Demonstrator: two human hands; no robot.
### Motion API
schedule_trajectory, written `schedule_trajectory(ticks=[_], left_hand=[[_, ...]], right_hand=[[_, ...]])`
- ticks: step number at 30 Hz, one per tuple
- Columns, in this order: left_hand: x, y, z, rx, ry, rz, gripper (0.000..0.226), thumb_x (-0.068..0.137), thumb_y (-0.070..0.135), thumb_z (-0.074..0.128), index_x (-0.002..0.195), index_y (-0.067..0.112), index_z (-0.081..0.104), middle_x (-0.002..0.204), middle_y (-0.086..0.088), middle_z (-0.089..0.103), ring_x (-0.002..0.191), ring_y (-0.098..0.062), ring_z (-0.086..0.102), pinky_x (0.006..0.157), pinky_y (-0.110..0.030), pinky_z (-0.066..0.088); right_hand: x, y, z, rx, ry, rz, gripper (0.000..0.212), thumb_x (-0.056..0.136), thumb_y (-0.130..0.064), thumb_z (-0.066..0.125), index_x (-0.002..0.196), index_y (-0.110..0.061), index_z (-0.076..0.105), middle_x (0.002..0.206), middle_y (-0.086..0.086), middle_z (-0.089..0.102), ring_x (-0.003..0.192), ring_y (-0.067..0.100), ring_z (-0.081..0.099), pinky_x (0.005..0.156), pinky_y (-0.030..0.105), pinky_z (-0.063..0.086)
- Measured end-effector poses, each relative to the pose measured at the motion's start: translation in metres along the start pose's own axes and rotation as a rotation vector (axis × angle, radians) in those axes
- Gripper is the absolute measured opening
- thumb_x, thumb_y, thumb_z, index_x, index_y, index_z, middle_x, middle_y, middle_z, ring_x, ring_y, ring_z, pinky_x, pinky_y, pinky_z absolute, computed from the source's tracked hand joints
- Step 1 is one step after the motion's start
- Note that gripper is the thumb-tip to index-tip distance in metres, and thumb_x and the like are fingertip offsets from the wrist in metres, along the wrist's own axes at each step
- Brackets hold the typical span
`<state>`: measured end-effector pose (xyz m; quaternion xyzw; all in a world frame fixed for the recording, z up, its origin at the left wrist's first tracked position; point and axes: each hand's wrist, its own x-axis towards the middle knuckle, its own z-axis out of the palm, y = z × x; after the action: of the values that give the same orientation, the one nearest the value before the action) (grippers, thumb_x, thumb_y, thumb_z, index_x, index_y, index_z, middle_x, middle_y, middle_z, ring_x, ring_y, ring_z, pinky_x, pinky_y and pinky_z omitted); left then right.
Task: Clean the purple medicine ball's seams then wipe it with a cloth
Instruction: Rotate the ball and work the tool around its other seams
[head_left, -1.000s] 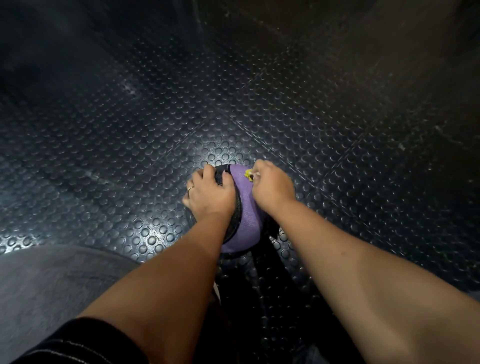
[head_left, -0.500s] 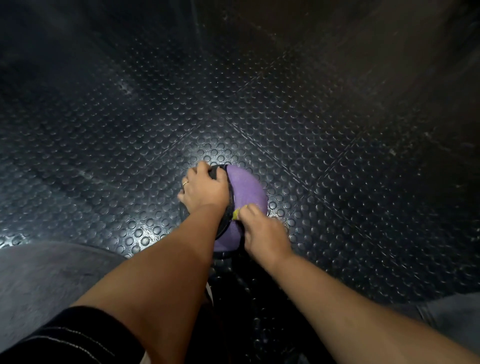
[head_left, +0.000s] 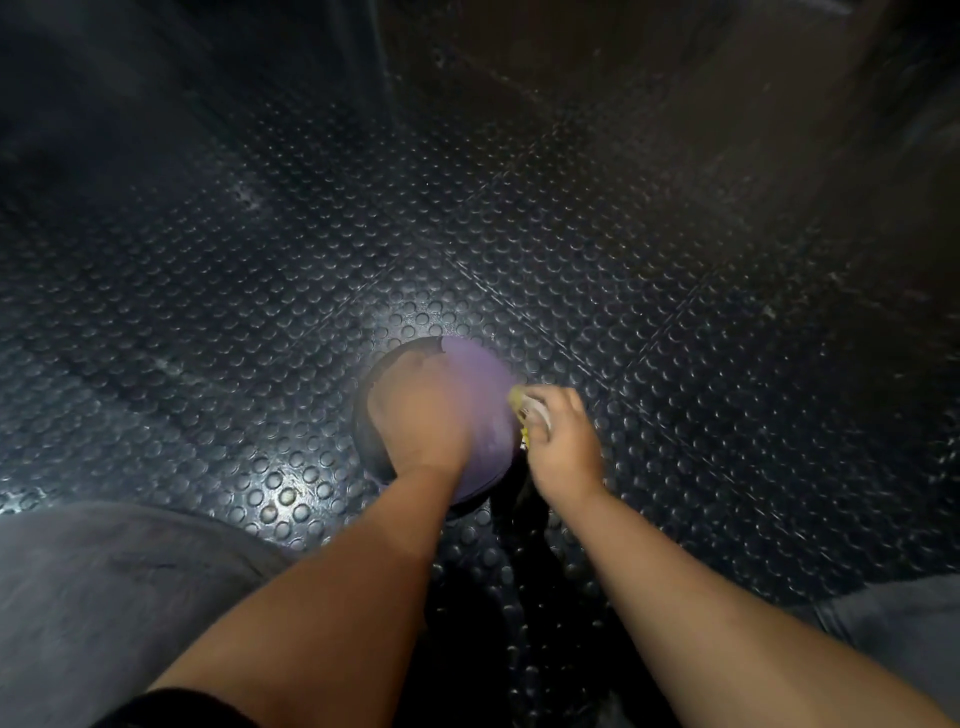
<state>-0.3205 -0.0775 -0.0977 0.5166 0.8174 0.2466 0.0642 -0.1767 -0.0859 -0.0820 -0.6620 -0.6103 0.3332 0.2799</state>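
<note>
Left grip (head_left: 418, 410), blurred, seems palm-down; right grip (head_left: 558, 441) curls, pinching a yellow tool (head_left: 519, 402).

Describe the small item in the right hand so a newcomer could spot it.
On the studded dark floor, find the purple-and-black medicine ball under the left hand. At its right edge the right hand grips a small yellow-and-white item, the only yellow thing there; blur hides what it is.

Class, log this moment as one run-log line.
left hand: on medicine ball, blurred | right hand: grips yellow-white tool | tool: at ball's right side
</note>
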Motion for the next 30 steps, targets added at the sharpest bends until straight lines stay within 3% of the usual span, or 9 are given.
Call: schedule_trajectory(ticks=[5, 11, 18, 25, 30], left_hand=[[0.024, 0.003, -0.004, 0.095, -0.087, -0.009, 0.046, 0.093, 0.043, 0.033, 0.117, 0.014, 0.061, 0.127, -0.013, 0.057, 0.120, -0.035, 0.049, 0.104, -0.053, 0.034], [0.060, -0.007, -0.011, 0.123, -0.174, -0.135, 0.039, 0.101, 0.037, 0.041, 0.124, 0.009, 0.056, 0.134, -0.012, 0.048, 0.127, -0.032, 0.040, 0.105, -0.050, 0.031], [0.067, -0.009, -0.010, 0.088, -0.175, -0.146, 0.038, 0.101, 0.038, 0.040, 0.122, 0.012, 0.058, 0.132, -0.009, 0.049, 0.126, -0.030, 0.040, 0.106, -0.049, 0.030], [0.066, -0.015, -0.016, 0.054, -0.175, -0.117, 0.038, 0.100, 0.038, 0.041, 0.124, 0.014, 0.059, 0.132, -0.007, 0.053, 0.127, -0.027, 0.040, 0.108, -0.048, 0.029], [0.062, -0.017, -0.015, 0.038, -0.167, -0.113, 0.048, 0.095, 0.045, 0.036, 0.120, 0.013, 0.061, 0.131, -0.006, 0.054, 0.127, -0.029, 0.041, 0.107, -0.050, 0.031]], right_hand=[[0.037, -0.024, 0.022, -0.031, -0.051, -0.059, 0.022, 0.092, -0.014, 0.058, 0.105, -0.026, 0.071, 0.110, -0.006, 0.059, 0.096, 0.021, 0.060, 0.079, 0.032, 0.049], [0.056, -0.046, 0.033, -0.132, -0.126, -0.185, 0.022, 0.090, -0.013, 0.059, 0.103, -0.026, 0.071, 0.107, -0.004, 0.060, 0.092, 0.024, 0.061, 0.077, 0.035, 0.049], [-0.004, -0.017, 0.042, -0.092, -0.049, -0.255, 0.016, 0.088, -0.012, 0.058, 0.098, -0.023, 0.063, 0.094, -0.002, 0.058, 0.074, 0.031, 0.061, 0.061, 0.037, 0.051], [-0.015, -0.015, 0.053, -0.027, 0.007, -0.265, 0.013, 0.086, -0.015, 0.056, 0.097, -0.016, 0.063, 0.096, -0.001, 0.061, 0.076, 0.028, 0.063, 0.062, 0.034, 0.052], [0.012, -0.035, 0.051, 0.004, 0.044, -0.192, 0.017, 0.091, -0.011, 0.055, 0.103, -0.013, 0.067, 0.105, 0.003, 0.062, 0.085, 0.029, 0.062, 0.072, 0.035, 0.050]])
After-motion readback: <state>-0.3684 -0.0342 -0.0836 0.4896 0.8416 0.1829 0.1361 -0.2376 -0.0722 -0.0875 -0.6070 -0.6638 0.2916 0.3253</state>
